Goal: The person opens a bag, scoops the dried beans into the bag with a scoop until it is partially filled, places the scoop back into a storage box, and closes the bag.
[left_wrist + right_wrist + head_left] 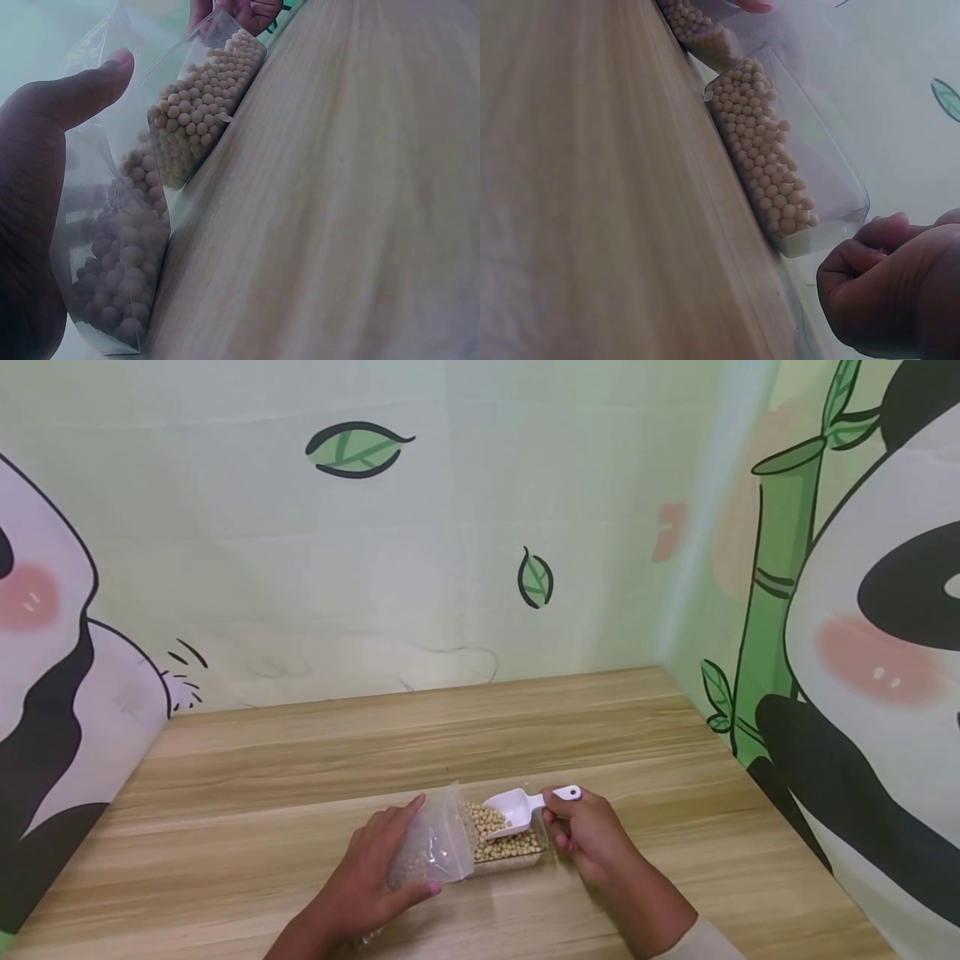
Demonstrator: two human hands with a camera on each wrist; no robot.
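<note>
A clear plastic box [832, 176] of soybeans [769, 165] stands on the table in front of me. My right hand [592, 835] pinches the handle of a white scoop [517, 811], its bowl down among the beans in the box. To the left, my left hand [378, 868] holds a clear zip bag [450, 839], thumb on the near side and fingers on the far side. More soybeans lie in the bottom of this bag [105, 172], whose mouth end overlaps the box's left end in the head view. The scoop is hidden in both wrist views.
The wood-grain table [262, 785] runs back to a pale green wall cloth [450, 527] printed with leaves. Cloth printed with pandas [862, 735] and bamboo closes off the right side. Another panda print [120, 693] stands on the left.
</note>
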